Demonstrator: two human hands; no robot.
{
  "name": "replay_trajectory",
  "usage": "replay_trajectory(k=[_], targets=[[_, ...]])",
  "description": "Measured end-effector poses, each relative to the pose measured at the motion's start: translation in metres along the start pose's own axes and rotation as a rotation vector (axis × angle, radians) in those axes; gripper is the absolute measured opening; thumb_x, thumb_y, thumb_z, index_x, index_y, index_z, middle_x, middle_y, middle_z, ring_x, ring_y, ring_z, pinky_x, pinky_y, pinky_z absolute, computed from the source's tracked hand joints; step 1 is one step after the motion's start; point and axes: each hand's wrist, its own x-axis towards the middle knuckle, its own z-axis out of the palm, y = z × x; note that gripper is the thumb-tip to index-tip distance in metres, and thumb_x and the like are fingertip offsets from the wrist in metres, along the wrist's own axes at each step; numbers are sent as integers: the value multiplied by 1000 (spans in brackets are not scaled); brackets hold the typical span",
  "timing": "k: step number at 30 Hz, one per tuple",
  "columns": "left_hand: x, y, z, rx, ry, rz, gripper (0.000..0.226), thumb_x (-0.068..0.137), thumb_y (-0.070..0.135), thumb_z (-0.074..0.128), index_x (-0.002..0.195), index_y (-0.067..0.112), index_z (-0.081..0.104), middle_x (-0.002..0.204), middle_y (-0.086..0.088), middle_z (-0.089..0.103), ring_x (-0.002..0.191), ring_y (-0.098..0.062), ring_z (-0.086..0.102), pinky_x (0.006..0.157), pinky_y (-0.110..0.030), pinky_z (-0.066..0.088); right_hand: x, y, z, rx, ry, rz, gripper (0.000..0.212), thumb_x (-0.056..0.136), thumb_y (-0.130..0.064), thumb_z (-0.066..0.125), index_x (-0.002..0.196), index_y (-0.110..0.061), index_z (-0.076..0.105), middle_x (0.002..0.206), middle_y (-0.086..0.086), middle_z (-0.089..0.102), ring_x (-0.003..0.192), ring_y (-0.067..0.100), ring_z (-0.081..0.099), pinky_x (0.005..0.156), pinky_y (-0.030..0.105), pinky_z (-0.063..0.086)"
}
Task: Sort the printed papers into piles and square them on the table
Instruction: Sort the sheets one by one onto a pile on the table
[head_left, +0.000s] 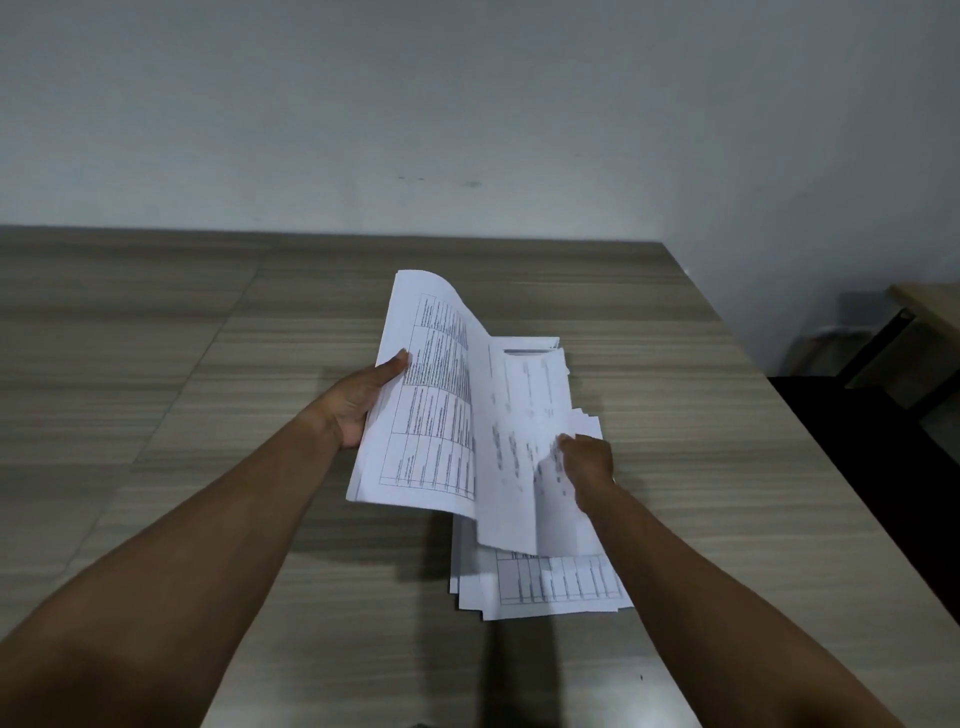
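Papers (426, 395) lifted over table (208, 364) centre, loose pile (545, 587) at 5 o'clock | left hand (363, 400) grips their 9 o'clock edge | right hand (587, 457) pinches one sheet (519, 467) | risk: bowed sheets slip, scattering pile

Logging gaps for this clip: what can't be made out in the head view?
All head view.
Held sheets: print too small and blurred to read.
Left hand: fingers hidden behind those sheets; only thumb shows.
Right hand: fingertips lost in motion blur on the moving sheet.
Pile on the table: sheet count hidden under lifted pages.
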Motion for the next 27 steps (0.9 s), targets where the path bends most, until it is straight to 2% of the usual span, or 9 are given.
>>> replay_trajectory(k=[2, 5, 8, 11, 15, 17, 20, 24, 27], targets=[[-3, 2, -6, 4, 11, 1, 44, 90, 43, 63, 121, 13, 67, 117, -15, 73, 97, -29, 73, 86, -48, 58, 5, 16, -5, -70, 24, 13, 25, 90, -2, 51, 67, -13, 50, 69, 7, 54, 64, 21, 57, 54, 22, 39], [-2, 0, -12, -6, 25, 5, 50, 89, 44, 64, 127, 12, 65, 124, -16, 69, 108, -32, 68, 99, -52, 51, 21, 40, -18, -285, 81, -13, 24, 91, -6, 51, 112, -8, 62, 104, 5, 64, 112, 26, 61, 77, 23, 45], [-1, 0, -12, -21, 6, 12, 47, 90, 43, 63, 126, 12, 66, 124, -16, 69, 106, -32, 69, 100, -53, 50, 10, 40, -20, -388, 136, 49, 37, 94, -23, 45, 124, -6, 60, 120, 15, 62, 116, 35, 56, 90, 31, 48], [2, -2, -8, -34, -17, 12, 46, 91, 43, 62, 126, 13, 66, 124, -15, 70, 107, -31, 69, 101, -53, 49, -1, 29, -14, -529, 268, -16, 47, 94, -40, 49, 131, -12, 56, 135, 19, 51, 123, 36, 48, 106, 44, 34], [8, -7, 6, -35, -26, 6, 45, 92, 42, 61, 124, 11, 66, 120, -14, 72, 100, -29, 72, 91, -49, 56, -12, -3, 4, -54, -118, 25, 54, 85, -58, 60, 96, -6, 64, 97, 13, 67, 82, 26, 62, 82, 41, 52], [9, -10, 12, -27, -32, 2, 42, 93, 41, 60, 121, 11, 67, 115, -14, 74, 96, -27, 74, 86, -47, 59, -14, -11, 12, 64, -295, 113, 67, 68, -68, 71, 95, -7, 67, 93, 10, 72, 85, 28, 68, 82, 41, 56], [13, -12, 20, -15, -38, -5, 44, 92, 42, 61, 122, 11, 67, 116, -14, 74, 95, -27, 74, 87, -46, 59, -17, -18, 18, 168, -294, 88, 50, 70, -49, 81, 92, -5, 70, 90, 10, 74, 80, 24, 68, 80, 34, 55], [14, -9, 22, -12, -48, -8, 44, 92, 44, 62, 122, 12, 68, 115, -13, 74, 96, -26, 74, 91, -47, 57, -9, -23, 18, 277, -174, 75, 59, 73, -32, 83, 115, 4, 64, 121, 11, 65, 115, 28, 60, 105, 43, 42], [15, -6, 20, -6, -48, 0, 48, 91, 45, 62, 124, 11, 68, 123, -14, 70, 102, -29, 70, 102, -50, 49, -3, -23, 12, 269, -153, 48, 53, 81, -27, 77, 116, 9, 61, 127, 15, 61, 122, 28, 55, 100, 38, 43]])
